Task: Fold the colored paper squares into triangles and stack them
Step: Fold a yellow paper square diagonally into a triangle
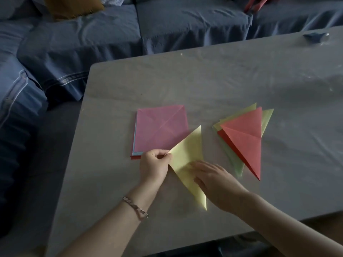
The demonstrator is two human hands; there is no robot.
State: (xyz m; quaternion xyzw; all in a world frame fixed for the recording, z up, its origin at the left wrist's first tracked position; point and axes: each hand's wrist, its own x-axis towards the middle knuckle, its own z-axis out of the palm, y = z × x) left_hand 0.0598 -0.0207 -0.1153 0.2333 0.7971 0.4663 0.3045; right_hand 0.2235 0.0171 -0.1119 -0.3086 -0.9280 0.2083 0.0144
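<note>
1. Rides on the head, above the near edge of the table (pixel 222 80).
2. Faces forward and down, steeply enough to show the tabletop almost from above.
3. Sits close to the work: catches both forearms coming in from the bottom edge, with the left hand (pixel 154 164) and right hand (pixel 215 179) just below centre.
4. Centres roughly on the yellow triangle (pixel 189 149), with the squares (pixel 161 127) to its left and the stack (pixel 245 141) to its right.
5. Leans a little off level, setting the table edges on a slant.
6. Takes a wide angle: reaches past the far table edge to the sofa (pixel 92 43) along the top and left.
</note>
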